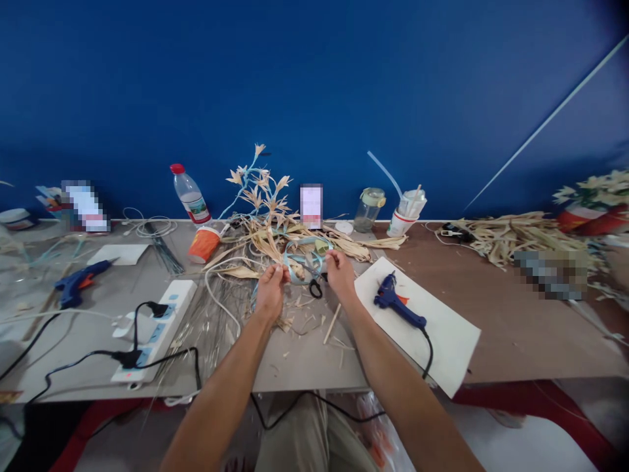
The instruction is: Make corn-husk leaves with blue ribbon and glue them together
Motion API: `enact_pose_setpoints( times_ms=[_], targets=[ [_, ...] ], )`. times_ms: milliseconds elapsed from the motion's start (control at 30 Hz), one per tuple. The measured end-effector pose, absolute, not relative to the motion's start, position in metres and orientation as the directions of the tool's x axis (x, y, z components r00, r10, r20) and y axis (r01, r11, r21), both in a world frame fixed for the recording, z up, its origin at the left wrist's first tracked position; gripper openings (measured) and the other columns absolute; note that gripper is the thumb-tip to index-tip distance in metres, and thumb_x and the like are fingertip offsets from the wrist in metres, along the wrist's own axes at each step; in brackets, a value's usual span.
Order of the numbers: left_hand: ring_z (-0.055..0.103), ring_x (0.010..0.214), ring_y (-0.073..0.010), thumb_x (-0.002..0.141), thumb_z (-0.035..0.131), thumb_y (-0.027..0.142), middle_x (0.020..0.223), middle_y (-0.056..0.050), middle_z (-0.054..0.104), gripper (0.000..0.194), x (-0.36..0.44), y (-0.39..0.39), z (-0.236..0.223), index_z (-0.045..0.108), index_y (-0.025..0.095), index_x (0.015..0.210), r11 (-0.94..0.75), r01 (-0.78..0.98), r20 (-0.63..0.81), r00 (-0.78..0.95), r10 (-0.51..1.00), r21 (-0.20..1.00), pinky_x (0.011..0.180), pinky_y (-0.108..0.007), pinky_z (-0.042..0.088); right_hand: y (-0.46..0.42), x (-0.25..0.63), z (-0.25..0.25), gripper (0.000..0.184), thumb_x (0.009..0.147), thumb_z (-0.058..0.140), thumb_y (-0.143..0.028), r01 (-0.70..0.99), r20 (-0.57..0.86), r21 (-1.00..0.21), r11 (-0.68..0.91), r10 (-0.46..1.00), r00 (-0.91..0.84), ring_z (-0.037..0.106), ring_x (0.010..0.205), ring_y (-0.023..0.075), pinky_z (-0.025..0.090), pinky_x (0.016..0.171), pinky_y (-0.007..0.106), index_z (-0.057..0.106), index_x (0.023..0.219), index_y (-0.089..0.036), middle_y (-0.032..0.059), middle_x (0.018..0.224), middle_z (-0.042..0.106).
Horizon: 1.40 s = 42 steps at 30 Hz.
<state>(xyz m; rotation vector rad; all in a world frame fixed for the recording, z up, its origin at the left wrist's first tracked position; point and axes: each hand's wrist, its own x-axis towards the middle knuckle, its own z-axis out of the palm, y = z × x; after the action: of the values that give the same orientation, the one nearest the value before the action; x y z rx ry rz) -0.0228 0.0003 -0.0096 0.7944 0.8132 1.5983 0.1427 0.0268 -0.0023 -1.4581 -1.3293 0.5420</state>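
Note:
My left hand and my right hand are raised over the middle of the table, fingertips pinched. A looping light-blue strip, probably tape, runs between them, and both hands appear to grip it. Black-handled scissors lie just below the strip, partly hidden. Behind my hands spreads a heap of dried husks. Flowers made from pale husk on blue-wrapped stems rise from that heap. Small husk scraps are scattered in front.
To the right, a blue glue gun rests on a white board. At left are a power strip, another glue gun, an orange cup and a bottle. A phone and glass jar stand at the wall.

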Motion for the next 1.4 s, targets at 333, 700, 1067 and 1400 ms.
enact_pose_setpoints(
  times_ms=[333,700,1067,1400],
  targets=[
    [0.042,0.054,-0.0057,0.066,0.072,0.029,0.062,0.003,0.049,0.022,-0.032,0.004,-0.004,0.055,0.017,0.073,-0.129,-0.665,0.031,-0.157,0.987,0.736,0.055,-0.02,0.036,0.028,0.146,-0.003,0.028,0.082,0.043,-0.025,0.655,0.347,-0.733,0.185,0.929,0.127,0.057,0.091,0.0184,0.04,0.085,0.029,0.067,0.092,-0.016,0.0087,0.096,0.067],
    [0.047,0.058,-0.0054,0.067,0.069,0.023,0.066,0.002,0.051,0.02,-0.031,0.001,-0.001,0.054,0.015,0.076,-0.055,-0.631,0.024,-0.058,0.998,0.774,0.059,-0.02,0.039,0.015,0.132,0.0,0.024,0.08,0.049,-0.02,0.872,0.166,-0.424,0.244,0.968,-0.19,0.051,0.102,0.0223,0.033,0.089,0.033,0.07,0.093,-0.022,0.0077,0.102,0.065],
    [0.049,0.055,-0.0052,0.063,0.072,0.024,0.068,0.003,0.056,0.024,-0.028,-0.001,-0.003,0.053,0.016,0.075,-0.005,-0.603,-0.029,-0.046,0.999,0.798,0.058,-0.021,0.039,0.011,0.132,0.002,0.024,0.082,0.05,-0.026,0.937,0.152,-0.345,0.052,0.988,0.001,0.05,0.103,0.0269,0.032,0.086,0.038,0.064,0.1,-0.023,0.0102,0.108,0.061],
    [0.049,0.055,-0.0048,0.065,0.071,0.024,0.069,0.003,0.055,0.021,-0.026,0.001,-0.008,0.053,0.015,0.073,-0.028,-0.559,-0.016,-0.074,0.997,0.829,0.058,-0.021,0.039,0.014,0.142,-0.005,0.023,0.078,0.048,-0.019,0.958,0.15,-0.285,-0.006,0.987,0.05,0.049,0.099,0.0267,0.029,0.085,0.04,0.068,0.09,-0.021,0.0111,0.097,0.062]
  ],
)
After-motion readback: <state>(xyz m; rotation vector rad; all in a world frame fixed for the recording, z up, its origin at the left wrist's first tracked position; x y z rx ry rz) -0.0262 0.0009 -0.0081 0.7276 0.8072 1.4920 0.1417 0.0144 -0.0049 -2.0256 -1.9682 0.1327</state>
